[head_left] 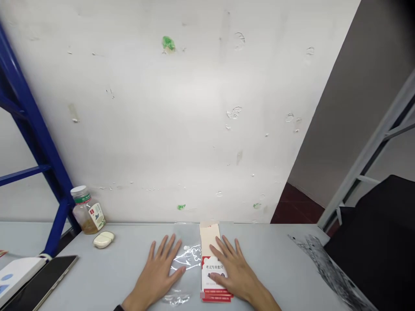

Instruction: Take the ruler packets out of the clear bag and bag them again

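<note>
Cream-white-red printed paper cards (209, 267) partly under right hand (238, 273), clear plastic sleeve (189, 260) partly under left hand (158, 271). Both flat, fingers spread wide.

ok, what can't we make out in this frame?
All in the head view:
- Card: part of its print, covered by the right hand.
- Clear plastic sleeve: part of its left side, covered by the left hand.
- Jar label: fine text, too small.
- White box: its far end, cut off by the left edge.
- Black item: full shape and identity, cut off by the right edge.
</note>
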### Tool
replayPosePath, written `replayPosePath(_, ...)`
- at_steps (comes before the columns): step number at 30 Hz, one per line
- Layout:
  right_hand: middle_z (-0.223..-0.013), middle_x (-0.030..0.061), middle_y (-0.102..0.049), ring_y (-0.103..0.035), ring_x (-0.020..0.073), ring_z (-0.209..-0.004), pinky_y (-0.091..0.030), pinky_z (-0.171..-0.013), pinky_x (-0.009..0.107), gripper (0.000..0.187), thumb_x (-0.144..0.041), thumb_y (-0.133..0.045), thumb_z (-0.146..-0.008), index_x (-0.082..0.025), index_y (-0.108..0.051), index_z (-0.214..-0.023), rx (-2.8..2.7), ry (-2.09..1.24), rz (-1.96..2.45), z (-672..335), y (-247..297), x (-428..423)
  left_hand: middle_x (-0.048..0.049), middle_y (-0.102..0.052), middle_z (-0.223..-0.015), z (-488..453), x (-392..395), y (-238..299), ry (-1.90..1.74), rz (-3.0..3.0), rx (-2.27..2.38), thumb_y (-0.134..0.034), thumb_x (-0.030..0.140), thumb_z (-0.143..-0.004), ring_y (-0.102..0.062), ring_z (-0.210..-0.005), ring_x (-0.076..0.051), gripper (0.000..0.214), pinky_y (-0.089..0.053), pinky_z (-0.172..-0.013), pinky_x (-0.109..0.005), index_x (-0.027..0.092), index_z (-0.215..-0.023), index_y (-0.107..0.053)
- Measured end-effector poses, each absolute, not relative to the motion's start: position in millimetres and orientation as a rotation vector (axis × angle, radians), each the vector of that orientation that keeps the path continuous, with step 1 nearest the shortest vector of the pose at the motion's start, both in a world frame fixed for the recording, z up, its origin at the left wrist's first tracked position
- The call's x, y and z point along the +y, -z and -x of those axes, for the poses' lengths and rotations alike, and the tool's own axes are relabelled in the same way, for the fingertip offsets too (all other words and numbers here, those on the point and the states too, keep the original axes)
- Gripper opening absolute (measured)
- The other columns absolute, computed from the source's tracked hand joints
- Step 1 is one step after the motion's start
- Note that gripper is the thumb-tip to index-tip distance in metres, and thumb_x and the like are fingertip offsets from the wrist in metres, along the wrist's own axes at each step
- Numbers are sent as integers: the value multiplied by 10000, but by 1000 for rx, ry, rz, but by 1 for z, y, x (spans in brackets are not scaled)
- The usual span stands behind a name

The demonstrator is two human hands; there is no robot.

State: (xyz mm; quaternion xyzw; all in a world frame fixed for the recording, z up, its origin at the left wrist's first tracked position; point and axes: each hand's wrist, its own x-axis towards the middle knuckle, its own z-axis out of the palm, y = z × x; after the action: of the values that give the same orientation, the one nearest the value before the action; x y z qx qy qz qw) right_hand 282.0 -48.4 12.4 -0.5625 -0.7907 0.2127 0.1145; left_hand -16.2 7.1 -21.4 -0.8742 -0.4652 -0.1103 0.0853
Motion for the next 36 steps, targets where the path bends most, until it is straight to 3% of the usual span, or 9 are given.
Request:
replayPosePath(7,-1625,-26,-87,3,288,-1493,81,-1183,577,741,-701,-376,-879,-352,-214,-1512,-2311,-646,1641,-281,-15,-52,-21,-318,-1566,16,5,20,334,2598,-1369,-358,633,-938,-337,-1403,-335,662,-244,-1105,-570,375,-1516,-165)
replayPosePath(14,-1618,1,-156,-34,281,-1494,34,-1204,550,744,-715,-393,-862,-270,-377,-1458,-2284,-639,1651,-280,-16,-54,-26,-306,-1570,17,6,20,338,2608,-1363,-368,626,-940,-330,-1407,-340,667,-243,-1105,-582,371,-1518,-152)
replayPosePath(27,-1614,0,-179,-47,299,-1492,51,-1201,555,700,-678,-410,-876,-296,-374,-1461,-2248,-668,1616,-280,-18,-56,-26,-321,-1566,16,5,18,361,2633,-1385,-376,622,-939,-317,-1413,-336,660,-211,-1123,-585,369,-1516,-178)
replayPosePath(31,-1611,18,-203,-105,264,-1490,20,-1212,522,656,-656,-418,-879,-288,-425,-1421,-2189,-724,1608,-286,-23,-57,-24,-344,-1557,14,0,3,399,2670,-1360,-377,554,-969,-338,-1403,-323,632,-222,-1126,-607,343,-1527,-170)
replayPosePath(36,-1612,37,-206,-123,264,-1488,-8,-1215,495,622,-608,-616,-766,-260,-526,-1274,-2115,-778,1675,-289,-26,-59,-18,-533,-1434,5,-13,-15,551,2770,-1209,-416,413,-993,-504,-1272,-244,506,-370,-1097,-465,317,-1483,-332)
